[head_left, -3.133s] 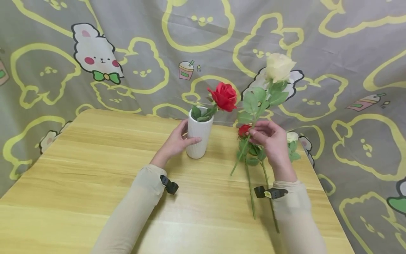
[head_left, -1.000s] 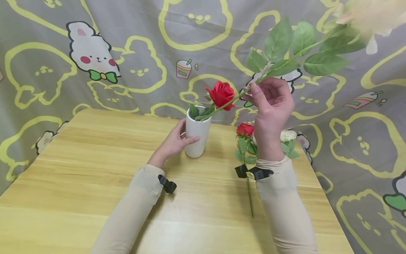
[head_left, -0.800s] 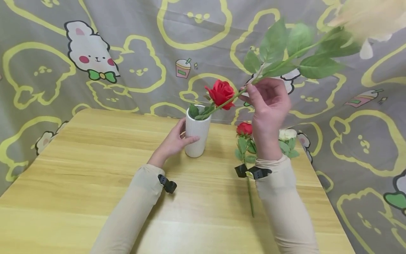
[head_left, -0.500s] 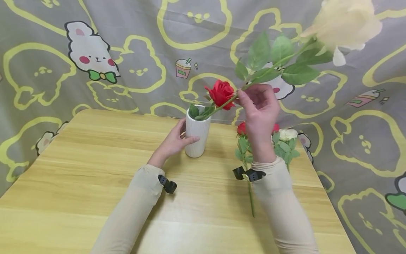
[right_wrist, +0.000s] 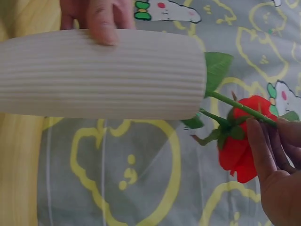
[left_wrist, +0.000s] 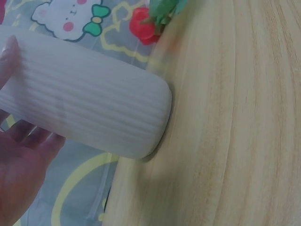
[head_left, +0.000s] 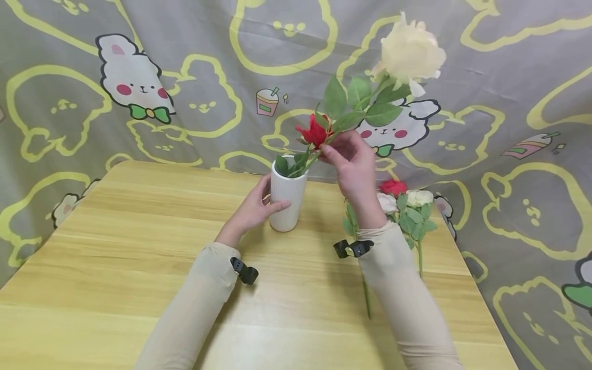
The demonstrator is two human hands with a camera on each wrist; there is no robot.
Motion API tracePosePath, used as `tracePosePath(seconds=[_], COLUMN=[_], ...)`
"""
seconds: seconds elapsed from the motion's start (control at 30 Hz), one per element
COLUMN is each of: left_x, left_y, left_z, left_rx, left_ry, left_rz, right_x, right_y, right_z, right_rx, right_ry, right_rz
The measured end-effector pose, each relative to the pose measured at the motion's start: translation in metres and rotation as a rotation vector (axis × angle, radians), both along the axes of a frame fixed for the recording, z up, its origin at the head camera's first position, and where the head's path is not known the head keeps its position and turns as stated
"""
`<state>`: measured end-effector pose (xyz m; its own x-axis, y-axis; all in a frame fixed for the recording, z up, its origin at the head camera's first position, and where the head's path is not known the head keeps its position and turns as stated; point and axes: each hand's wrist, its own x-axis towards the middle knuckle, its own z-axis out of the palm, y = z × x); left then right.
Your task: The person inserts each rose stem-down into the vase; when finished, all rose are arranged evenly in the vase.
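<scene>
My left hand [head_left: 254,206] grips the side of a white ribbed vase [head_left: 285,203], thumb across its front. The vase stands upright on the table. A red rose [head_left: 315,131] leans out of its mouth to the right. My right hand [head_left: 353,167] pinches the green stem of a white rose [head_left: 409,54] between thumb and fingertips, just above the vase. In the right wrist view that stem [right_wrist: 240,106] runs into the vase mouth, passing over the red rose. The white bloom tilts up to the right, and its leaves overlap the red rose in the head view.
On the right of the wooden table [head_left: 139,267] lie more roses: a red one [head_left: 393,187] and white ones [head_left: 420,197], partly hidden behind my right forearm. A grey curtain [head_left: 203,31] with yellow cartoon outlines hangs right behind the table.
My right hand took the white rose from beside the lying roses, lifted it high and brought its stem end into the vase mouth, then moved down and left. My left hand stays on the vase.
</scene>
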<state>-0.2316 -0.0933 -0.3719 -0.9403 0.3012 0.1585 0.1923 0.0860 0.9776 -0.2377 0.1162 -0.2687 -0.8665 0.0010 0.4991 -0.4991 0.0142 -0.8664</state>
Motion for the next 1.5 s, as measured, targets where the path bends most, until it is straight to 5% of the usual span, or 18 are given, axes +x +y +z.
tracePosePath(seconds=[0.57, 0.8, 1.13, 1.33, 1.5], left_x=[-0.001, -0.001, -0.002, -0.003, -0.010], left_y=[-0.002, -0.002, -0.002, -0.002, -0.003], left_z=[0.000, -0.001, 0.000, -0.001, -0.010], left_rx=[-0.026, -0.026, -0.015, -0.009, -0.015], left_ry=[-0.021, -0.022, -0.018, -0.003, -0.004], left_rz=[0.011, 0.010, 0.012, 0.008, 0.007], right_x=[-0.016, -0.017, -0.019, -0.022, -0.020], right_y=[-0.007, -0.002, 0.004, 0.000, 0.002], right_z=[-0.025, -0.029, -0.034, -0.036, -0.038], right_rx=[0.172, 0.358, 0.310, 0.374, 0.385], right_ry=[-0.118, -0.120, -0.100, -0.089, -0.126], right_rz=[0.056, -0.021, -0.004, 0.014, 0.067])
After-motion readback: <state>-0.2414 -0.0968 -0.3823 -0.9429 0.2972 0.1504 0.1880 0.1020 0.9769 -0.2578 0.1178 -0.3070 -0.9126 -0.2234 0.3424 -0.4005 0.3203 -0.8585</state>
